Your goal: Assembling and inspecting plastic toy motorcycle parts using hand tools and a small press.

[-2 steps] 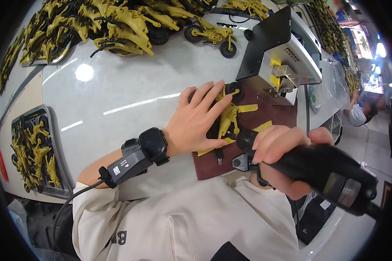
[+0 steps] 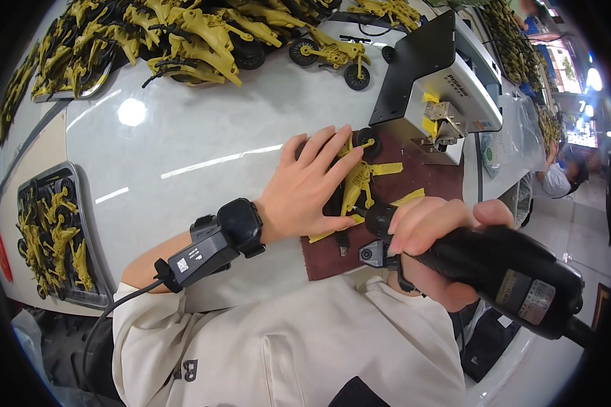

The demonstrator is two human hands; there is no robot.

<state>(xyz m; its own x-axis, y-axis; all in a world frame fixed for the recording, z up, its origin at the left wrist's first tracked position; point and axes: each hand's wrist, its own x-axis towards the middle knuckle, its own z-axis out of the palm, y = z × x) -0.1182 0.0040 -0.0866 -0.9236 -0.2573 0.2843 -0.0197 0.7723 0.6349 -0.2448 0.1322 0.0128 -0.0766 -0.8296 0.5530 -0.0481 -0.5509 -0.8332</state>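
Observation:
My left hand (image 2: 309,183) lies with fingers spread over a yellow toy motorcycle (image 2: 357,184) with black wheels, pressing it onto a dark red mat (image 2: 322,261). The fingertips rest by its upper wheel, and the thumb reaches its lower end. My right hand (image 2: 431,234) is wrapped round a black corded electric screwdriver (image 2: 516,271). The tool's tip points left at the lower end of the motorcycle; whether it touches a screw is too small to tell. Strips of yellow tape (image 2: 388,169) lie on the mat beside the toy.
A white boxy machine with a black plate (image 2: 414,68) stands right of the mat, metal fittings on its front. Another toy motorcycle (image 2: 332,53) stands behind, near a large heap of yellow toys (image 2: 204,41). A metal tray (image 2: 102,295) of toys sits at the left. One person (image 2: 563,173) is far right.
The screwdriver and my right hand have shifted slightly left, bringing the tip closer to the toy's lower end. My left hand has barely moved.

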